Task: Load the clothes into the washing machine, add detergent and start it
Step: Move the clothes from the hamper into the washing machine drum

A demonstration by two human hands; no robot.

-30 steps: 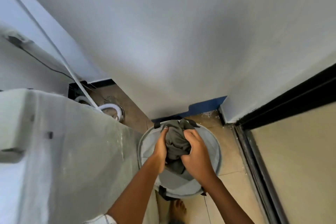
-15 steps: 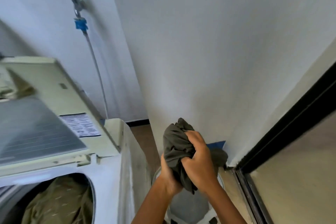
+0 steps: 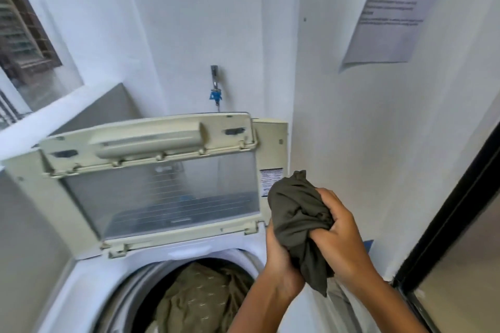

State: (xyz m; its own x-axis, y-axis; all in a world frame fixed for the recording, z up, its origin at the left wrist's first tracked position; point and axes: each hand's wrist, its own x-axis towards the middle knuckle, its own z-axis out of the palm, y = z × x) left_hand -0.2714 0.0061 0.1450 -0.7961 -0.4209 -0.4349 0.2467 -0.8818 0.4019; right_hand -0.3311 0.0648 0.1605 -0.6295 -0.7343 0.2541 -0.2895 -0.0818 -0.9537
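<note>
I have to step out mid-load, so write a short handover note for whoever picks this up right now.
Left hand and right hand: both grip the dark garment, bunched, beside the washer's right edge, not yet over the drum.
Washer lid: open, standing upright.
Drum: an olive patterned cloth already lies inside.
Done: lid opened, some clothes loaded.
Left: drop this garment in, add detergent (none in view), shut the lid, start the machine.

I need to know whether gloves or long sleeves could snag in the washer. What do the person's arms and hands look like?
Both hands, left and right, are bare: no gloves, rings, watch or bracelets visible. Both forearms are bare as far as the frame shows; no sleeve is in view.
</note>
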